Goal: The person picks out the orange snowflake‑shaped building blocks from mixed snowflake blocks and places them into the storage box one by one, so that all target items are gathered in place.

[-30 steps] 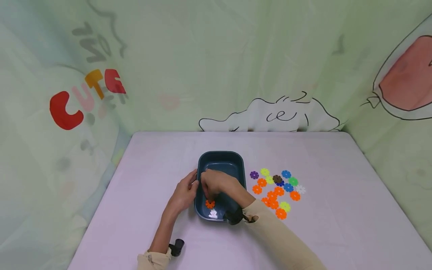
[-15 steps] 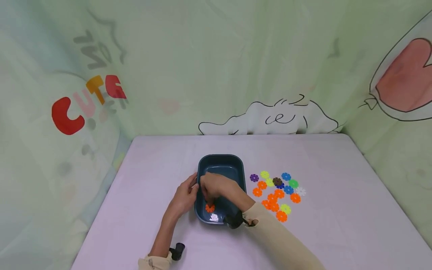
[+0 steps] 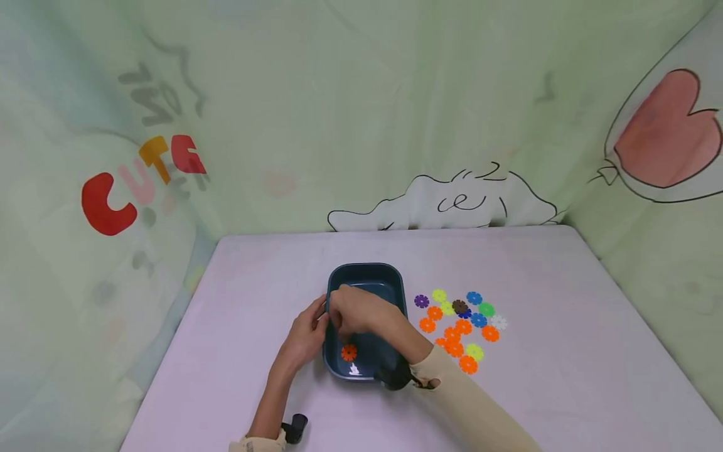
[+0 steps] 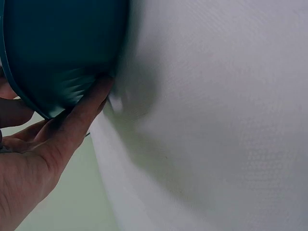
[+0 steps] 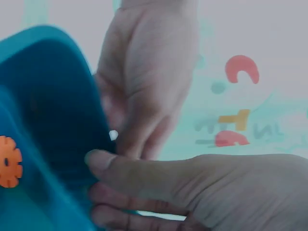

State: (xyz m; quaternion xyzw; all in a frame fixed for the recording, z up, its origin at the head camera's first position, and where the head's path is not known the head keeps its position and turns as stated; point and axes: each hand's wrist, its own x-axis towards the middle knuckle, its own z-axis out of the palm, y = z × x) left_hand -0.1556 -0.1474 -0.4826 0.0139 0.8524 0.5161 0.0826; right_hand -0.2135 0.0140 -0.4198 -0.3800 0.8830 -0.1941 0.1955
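Note:
A dark blue-green rectangular tray [image 3: 377,351] stands on the table. Inside it, on the floor near the front, lies an orange snowflake-shaped disc [image 3: 349,352], also at the left edge of the right wrist view. My left hand [image 3: 305,333] touches the tray's left side from outside, its fingers lying along the wall in the left wrist view. Reaching in over the right rim, my right hand [image 3: 356,312] is bent down beside the left wall, just behind the disc. Its thumb and fingers [image 5: 103,195] are apart from the disc, and I see nothing between them.
Right of the tray, many loose snowflake discs [image 3: 454,349] are scattered, orange, yellow, blue, green, purple, brown and white. A pale cloth covers the table [image 3: 531,276]. Printed curtains [image 3: 271,113] enclose its back and sides. A bright white patch near the tray's front may be glare.
The head view has shifted slightly. My right fingers have drawn a little away from the orange disc, which shows more fully now. My left hand stays at the tray's side.

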